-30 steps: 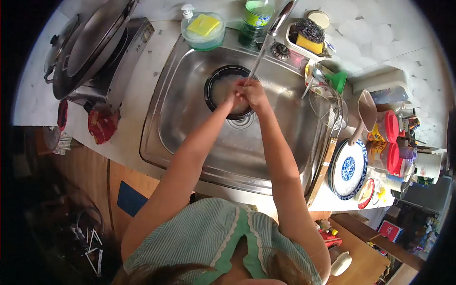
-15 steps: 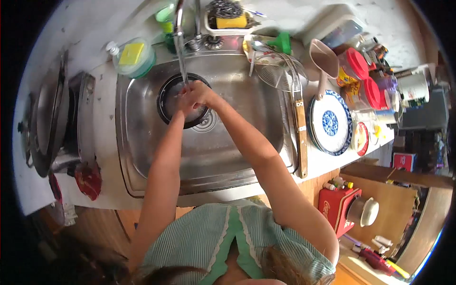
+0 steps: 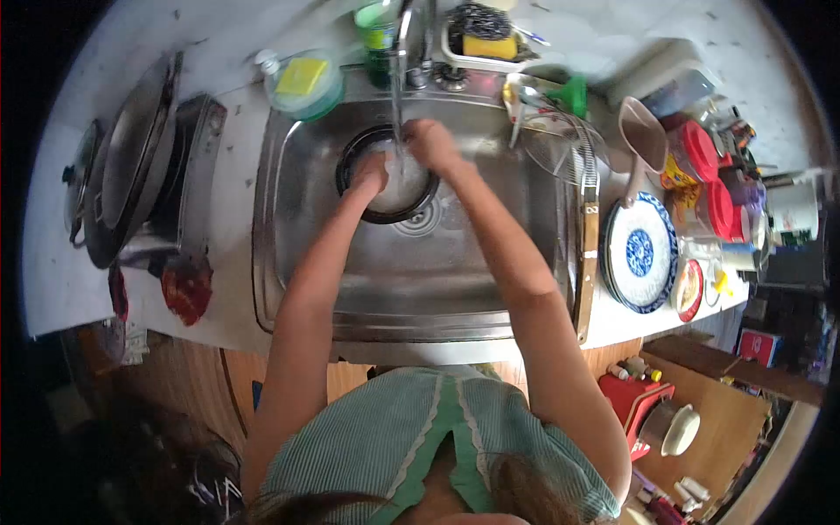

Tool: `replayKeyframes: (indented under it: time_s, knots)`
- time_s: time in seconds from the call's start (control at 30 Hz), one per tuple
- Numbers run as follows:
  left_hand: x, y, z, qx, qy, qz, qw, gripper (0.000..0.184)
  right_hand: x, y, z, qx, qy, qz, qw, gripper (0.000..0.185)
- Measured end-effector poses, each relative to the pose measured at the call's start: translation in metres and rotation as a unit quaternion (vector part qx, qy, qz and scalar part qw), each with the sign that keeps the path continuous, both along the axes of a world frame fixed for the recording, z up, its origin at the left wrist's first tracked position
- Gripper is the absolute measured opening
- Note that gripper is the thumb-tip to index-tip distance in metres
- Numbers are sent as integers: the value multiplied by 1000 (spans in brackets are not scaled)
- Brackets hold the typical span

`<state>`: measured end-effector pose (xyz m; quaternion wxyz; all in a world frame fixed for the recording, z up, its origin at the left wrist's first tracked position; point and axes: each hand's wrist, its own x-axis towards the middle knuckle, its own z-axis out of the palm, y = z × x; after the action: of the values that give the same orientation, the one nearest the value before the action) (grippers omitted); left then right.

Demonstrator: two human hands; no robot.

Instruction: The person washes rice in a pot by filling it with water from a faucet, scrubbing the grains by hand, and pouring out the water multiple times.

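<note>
A black-rimmed round pot (image 3: 374,216) sits in the left half of the steel sink (image 3: 455,289), with cloudy, whitish contents. Water runs down into it from the faucet (image 3: 404,39). My left hand (image 3: 374,171) reaches over the pot's left side, its fingers low inside and mostly hidden. My right hand (image 3: 430,145) is over the pot's upper right side, right beside the falling water. Its fingers look bent but are smeared by motion, so whether it holds anything cannot be seen.
Right of the sink are a wire strainer (image 3: 560,144) with a wooden handle, blue-patterned plates (image 3: 640,254) and red-lidded jars (image 3: 698,150). Behind stand a soap tub with a yellow sponge (image 3: 301,77) and a scrubber tray (image 3: 490,63). Pans (image 3: 131,175) lean at left.
My hands, together under the stream before, are now apart: the left lower in the pot, the right to its upper right. The whole view has shifted, with the sink appearing farther right.
</note>
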<state>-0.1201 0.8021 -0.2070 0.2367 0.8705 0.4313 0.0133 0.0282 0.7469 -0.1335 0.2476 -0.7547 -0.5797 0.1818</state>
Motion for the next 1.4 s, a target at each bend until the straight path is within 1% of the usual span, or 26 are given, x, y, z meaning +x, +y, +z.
replayKeyframes:
  time_s: [0.03,0.07,0.17,0.2,0.27,0.3,0.37,0.4,0.47,0.5,0.53,0.6,0.63,0.7,0.8,0.83,0.9,0.93,0.97,1.0,1.07,1.17,1.2,1.3,1.33,1.4]
  knots:
    - [-5,-4,8,-1,-27,10,1000,39,2,-1,12,42,18,-15,999,29]
    - [-7,0,11,-10,37,-13,999,42,4,0,31,84,34,-32,995,33]
    - [-24,-8,3,65,-30,-29,997,42,9,15,47,222,-3,-12,975,35]
    - [-26,-12,21,45,-5,-41,998,45,11,21,49,207,-11,-14,978,39]
    - [-36,-22,20,171,-68,-21,983,47,12,30,49,175,-26,-21,984,47]
    - [-42,-27,22,232,-98,-11,968,48,10,30,50,173,-19,-34,984,48]
    - [-50,-33,26,200,-162,55,965,50,6,28,53,169,-8,-60,984,49]
    - [-54,-35,26,184,-194,88,960,51,7,28,52,173,-5,-62,983,53]
    - [-59,-36,9,116,-237,202,943,50,4,29,47,227,-8,-61,972,56]
    - [-60,-38,9,81,-257,256,928,49,4,29,43,253,-10,-63,965,57]
    - [-62,-38,9,-18,-296,286,911,50,4,30,39,257,-28,-38,965,61]
    - [-65,-38,10,-217,-363,332,843,52,4,29,32,210,-96,-23,973,61]
    - [-67,-37,3,-231,-371,331,836,49,5,27,30,185,-130,-16,974,61]
    - [-70,-35,-10,-257,-389,327,822,45,8,20,25,182,-82,4,980,59]
    - [-70,-34,-15,-313,-455,376,744,27,13,2,14,215,20,6,976,55]
    - [-69,-35,-12,-312,-483,375,727,25,14,-9,3,231,59,3,971,54]
    - [-63,-40,-5,-312,-539,372,688,23,16,-35,-34,185,110,-67,974,52]
    - [-61,-40,-5,-315,-535,384,684,23,13,-46,-62,158,244,-128,948,51]
    - [-60,-40,-5,-319,-529,395,680,22,9,-54,-81,127,374,-187,900,51]
    - [-60,-41,-7,-322,-523,408,676,22,3,-63,-80,138,438,-195,867,50]
    - [-61,-42,-12,-331,-522,397,678,23,-11,-74,-76,158,561,-209,786,49]
    - [-63,-51,-10,-331,-511,415,676,23,-24,-76,-86,223,664,-222,679,43]
    - [-61,-55,-5,-329,-508,425,673,23,-27,-80,-80,224,662,-237,675,43]
    - [-59,-70,21,-320,-503,420,685,22,-25,-87,-80,242,723,-240,601,41]
    - [-60,-72,16,-316,-504,416,688,21,-26,-89,-82,255,711,-249,606,41]
    - [-62,-77,5,-306,-508,408,694,20,-25,-99,-84,253,724,-242,594,41]
